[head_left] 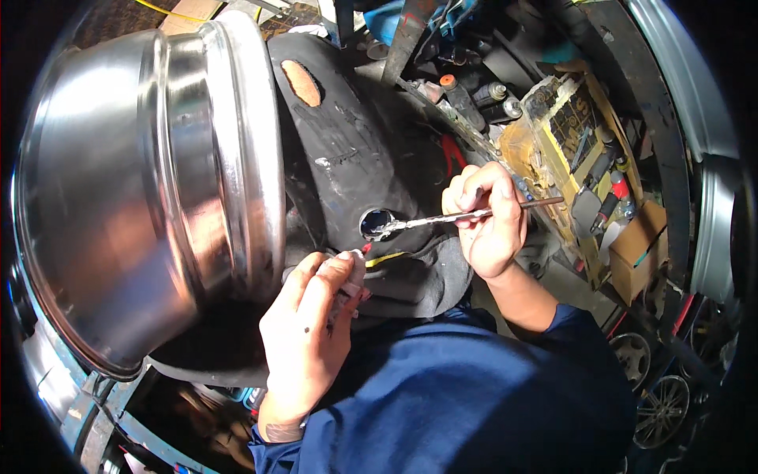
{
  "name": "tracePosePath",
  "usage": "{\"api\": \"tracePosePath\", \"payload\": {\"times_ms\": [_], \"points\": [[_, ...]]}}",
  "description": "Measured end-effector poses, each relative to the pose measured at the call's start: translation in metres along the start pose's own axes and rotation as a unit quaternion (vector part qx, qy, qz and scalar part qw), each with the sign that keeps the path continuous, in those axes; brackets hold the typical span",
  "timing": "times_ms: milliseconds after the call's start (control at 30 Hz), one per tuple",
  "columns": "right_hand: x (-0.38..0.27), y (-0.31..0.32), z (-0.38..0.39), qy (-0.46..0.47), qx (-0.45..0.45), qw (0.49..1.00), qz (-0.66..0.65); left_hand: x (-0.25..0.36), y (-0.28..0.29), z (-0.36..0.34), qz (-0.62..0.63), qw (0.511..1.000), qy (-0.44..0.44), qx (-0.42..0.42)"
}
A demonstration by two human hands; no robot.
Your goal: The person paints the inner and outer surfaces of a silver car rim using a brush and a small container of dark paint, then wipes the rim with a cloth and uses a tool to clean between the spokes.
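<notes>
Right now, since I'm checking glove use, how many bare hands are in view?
2: the left hand at lower centre, pinching a pale crumpled wad; the right hand, right of centre, gripping a thin rod. No others show.

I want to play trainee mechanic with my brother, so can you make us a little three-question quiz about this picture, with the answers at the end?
1. Which hand holds the thin rod?
2. True or false: the big shiny wheel rim is on the person's left.
3. Among the clutter is a dark bottle. What colour is its cap?
A) green
B) orange
C) white

Key:
1. The right hand.
2. True.
3. B, orange.
</notes>
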State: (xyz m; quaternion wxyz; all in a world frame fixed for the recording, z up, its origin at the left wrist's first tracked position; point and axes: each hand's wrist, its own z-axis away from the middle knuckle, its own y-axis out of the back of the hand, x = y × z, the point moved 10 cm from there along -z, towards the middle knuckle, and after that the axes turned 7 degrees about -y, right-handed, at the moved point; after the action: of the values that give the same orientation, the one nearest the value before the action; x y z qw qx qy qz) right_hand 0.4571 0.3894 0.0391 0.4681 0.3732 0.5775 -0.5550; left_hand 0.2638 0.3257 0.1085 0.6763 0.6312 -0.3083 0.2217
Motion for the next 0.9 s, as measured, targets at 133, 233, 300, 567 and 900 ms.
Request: {"api": "tracePosePath", "payload": {"times_ms": [133, 233, 300, 567, 900], "points": [[0.003, -0.001, -0.001, -0.022, 0.013, 0.998, -0.051, -0.001, 0.002, 0.001, 0.011, 1.000, 0.007, 0.007], [0.009, 0.003, 0.001, -0.037, 0.018, 0.997, -0.069, 0.000, 0.000, 0.001, 0.005, 1.000, -0.002, 0.003], [0.009, 0.002, -0.001, -0.033, 0.022, 0.996, -0.080, -0.002, 0.001, 0.001, -0.004, 1.000, 0.004, 0.005], [0.012, 0.003, -0.003, -0.047, 0.041, 0.992, -0.111, 0.002, 0.005, 0.003, -0.005, 1.000, -0.005, 0.013], [0.036, 0.001, -0.005, -0.205, 0.085, 0.947, -0.231, -0.011, -0.002, 0.005, 0.094, 0.993, -0.034, 0.066]]}}
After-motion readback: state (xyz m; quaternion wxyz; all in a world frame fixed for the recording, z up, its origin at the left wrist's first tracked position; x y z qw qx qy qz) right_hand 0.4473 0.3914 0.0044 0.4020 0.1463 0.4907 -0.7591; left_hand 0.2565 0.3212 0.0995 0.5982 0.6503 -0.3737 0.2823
